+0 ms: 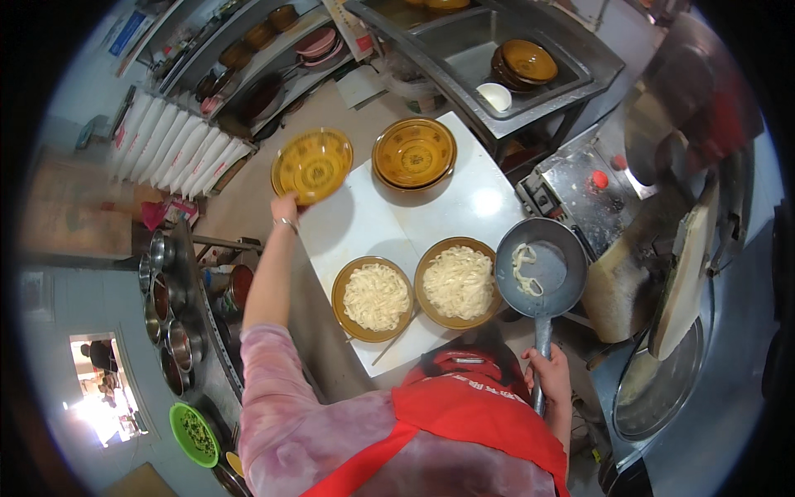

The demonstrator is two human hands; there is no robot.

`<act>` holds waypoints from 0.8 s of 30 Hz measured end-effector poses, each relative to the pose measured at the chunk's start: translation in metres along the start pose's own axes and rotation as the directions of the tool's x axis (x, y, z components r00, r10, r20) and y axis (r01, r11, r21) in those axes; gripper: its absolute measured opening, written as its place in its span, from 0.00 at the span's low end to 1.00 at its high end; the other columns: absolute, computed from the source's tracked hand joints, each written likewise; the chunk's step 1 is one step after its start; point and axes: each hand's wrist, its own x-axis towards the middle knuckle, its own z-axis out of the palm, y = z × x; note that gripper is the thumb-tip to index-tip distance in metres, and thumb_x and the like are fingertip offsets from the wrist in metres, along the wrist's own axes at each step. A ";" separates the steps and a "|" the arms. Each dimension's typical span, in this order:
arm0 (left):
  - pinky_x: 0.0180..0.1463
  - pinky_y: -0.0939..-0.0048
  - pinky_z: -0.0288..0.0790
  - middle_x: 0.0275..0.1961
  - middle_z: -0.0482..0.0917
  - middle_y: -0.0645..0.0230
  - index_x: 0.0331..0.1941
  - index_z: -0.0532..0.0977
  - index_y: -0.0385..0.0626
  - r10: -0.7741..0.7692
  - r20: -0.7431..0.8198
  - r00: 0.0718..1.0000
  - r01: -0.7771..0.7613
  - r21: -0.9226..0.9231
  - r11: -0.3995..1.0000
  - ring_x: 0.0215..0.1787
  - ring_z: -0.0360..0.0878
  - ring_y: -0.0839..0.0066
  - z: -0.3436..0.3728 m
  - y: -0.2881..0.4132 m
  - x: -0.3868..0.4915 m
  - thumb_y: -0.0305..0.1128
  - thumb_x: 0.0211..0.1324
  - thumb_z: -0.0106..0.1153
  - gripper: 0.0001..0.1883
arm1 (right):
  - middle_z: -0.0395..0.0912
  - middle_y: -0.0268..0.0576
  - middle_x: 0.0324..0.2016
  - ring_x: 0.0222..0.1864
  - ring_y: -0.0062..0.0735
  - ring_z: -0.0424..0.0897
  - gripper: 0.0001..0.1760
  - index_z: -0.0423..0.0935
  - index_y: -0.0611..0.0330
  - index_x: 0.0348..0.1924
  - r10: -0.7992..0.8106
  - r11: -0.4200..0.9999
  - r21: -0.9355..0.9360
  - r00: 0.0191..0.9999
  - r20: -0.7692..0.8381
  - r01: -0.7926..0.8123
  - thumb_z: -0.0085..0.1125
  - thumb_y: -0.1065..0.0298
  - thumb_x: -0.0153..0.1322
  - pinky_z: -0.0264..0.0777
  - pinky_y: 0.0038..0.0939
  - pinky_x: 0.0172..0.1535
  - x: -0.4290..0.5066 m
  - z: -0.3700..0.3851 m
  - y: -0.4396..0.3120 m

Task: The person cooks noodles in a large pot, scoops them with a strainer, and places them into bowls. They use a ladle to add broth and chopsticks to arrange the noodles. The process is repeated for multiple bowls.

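My left hand grips the near rim of a brown glazed bowl, raised at the far left corner of the white table. In my right hand is the handle of a metal ladle-like pan, with a few noodle strands inside. Two brown bowls filled with pale noodles stand at the table's near side, the left one beside the right one. Thin chopsticks lie by them. Nested brown bowls stand at the table's far side.
Beyond the table is a metal sink holding brown bowls and a white bowl. At left, a counter carries metal containers and a green basin of chopped greens. A round wooden lid leans at right beside a large pot.
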 end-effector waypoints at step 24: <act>0.59 0.57 0.65 0.53 0.74 0.47 0.57 0.64 0.29 0.433 0.115 0.894 -0.357 0.767 0.533 0.52 0.73 0.58 -0.061 -0.149 -0.047 0.44 0.63 0.53 0.29 | 0.79 0.46 0.30 0.31 0.27 0.80 0.12 0.74 0.70 0.37 -0.082 0.979 0.194 0.992 0.095 0.063 0.57 0.67 0.70 0.76 0.26 0.38 0.024 0.108 -0.011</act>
